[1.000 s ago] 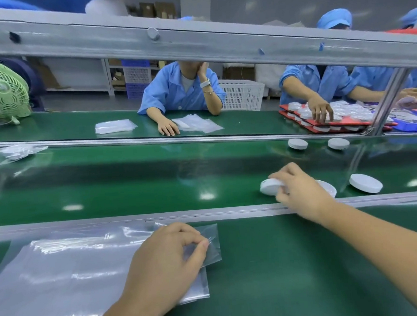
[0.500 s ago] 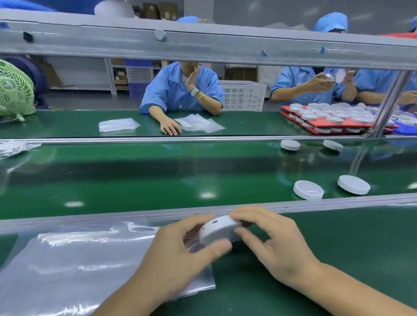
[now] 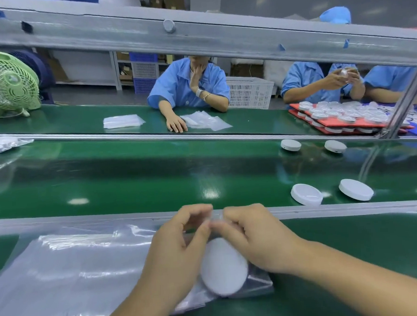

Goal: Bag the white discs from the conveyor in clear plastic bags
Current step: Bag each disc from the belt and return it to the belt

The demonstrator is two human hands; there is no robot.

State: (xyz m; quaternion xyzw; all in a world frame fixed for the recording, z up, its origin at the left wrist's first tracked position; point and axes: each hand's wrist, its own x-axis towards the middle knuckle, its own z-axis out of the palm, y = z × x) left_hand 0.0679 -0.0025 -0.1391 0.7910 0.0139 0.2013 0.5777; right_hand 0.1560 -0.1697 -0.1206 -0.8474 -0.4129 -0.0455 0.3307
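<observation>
The left hand (image 3: 181, 242) and right hand (image 3: 254, 238) are seen pinching the mouth of the clear bag (image 3: 259, 284), in which the white disc (image 3: 224, 266), held bare between them earlier, is now lodged at 6 o'clock of the fingertips, face up, long axis 12-to-6.

A white round disc (image 3: 223, 266) is enclosed in a clear plastic bag (image 3: 259, 283) on the green bench (image 3: 365, 228), with a clear plastic bag stack (image 3: 63, 276) laid leftward.
</observation>
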